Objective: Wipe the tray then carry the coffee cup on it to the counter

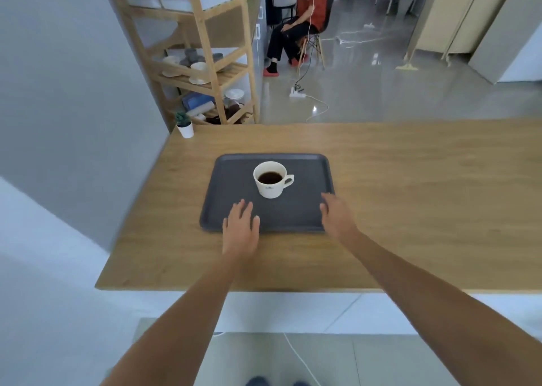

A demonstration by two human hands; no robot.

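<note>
My left hand (241, 224) lies flat and open over the near edge of the dark grey tray (308, 209), my right hand (337, 214) loosely spread at its near right corner, neither gripping. The tray sits on the wooden counter (410, 195), rigid and probably light; the white coffee cup (271, 180) on it is nearly full, breakable and liable to slide, so I'd hold both side rims level.

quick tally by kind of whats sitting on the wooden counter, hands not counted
Trays: 1, dark grey tray
Cups: 1, white coffee cup standing on the tray
Potted plants: 1, small plant in a white pot at the far left corner
Total: 3
</note>
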